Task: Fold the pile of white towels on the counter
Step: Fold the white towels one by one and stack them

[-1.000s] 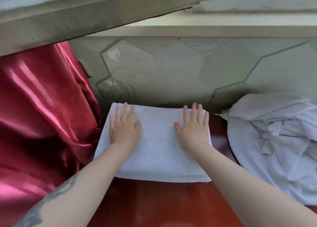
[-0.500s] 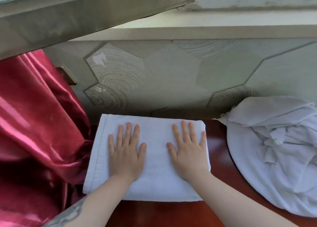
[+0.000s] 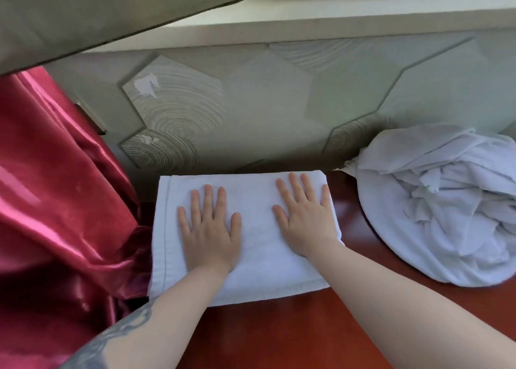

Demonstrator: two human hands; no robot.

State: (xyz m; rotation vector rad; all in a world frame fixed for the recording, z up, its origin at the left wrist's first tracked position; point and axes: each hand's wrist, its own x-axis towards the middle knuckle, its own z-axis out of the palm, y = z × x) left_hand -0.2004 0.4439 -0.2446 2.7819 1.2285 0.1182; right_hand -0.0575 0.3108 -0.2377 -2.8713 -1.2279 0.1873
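Item 1: folded towel (image 3: pixel 251 262), white, lying flat on the red-brown counter (image 3: pixel 279 335), its far edge against the hexagon-tiled wall (image 3: pixel 279 103) and its left edge touching the red satin cloth (image 3: pixel 55 201). Long axis runs left to right, parallel to the wall; stitched hem along the left short side, fringed edge along the near long side.

Item 2: left hand (image 3: pixel 209 229) and right hand (image 3: pixel 307 220), both palm-down on the towel, fingers straight and spread, gripping nothing.

Step in hand, by judgement: pressing flat 1 finished fold.

Item 3: pile of unfolded towels (image 3: pixel 435 209), crumpled, at right, apart from the folded towel.

Next move likely calls for lifting both hands, then drawing 1 towel off the pile and spreading it on bare counter.
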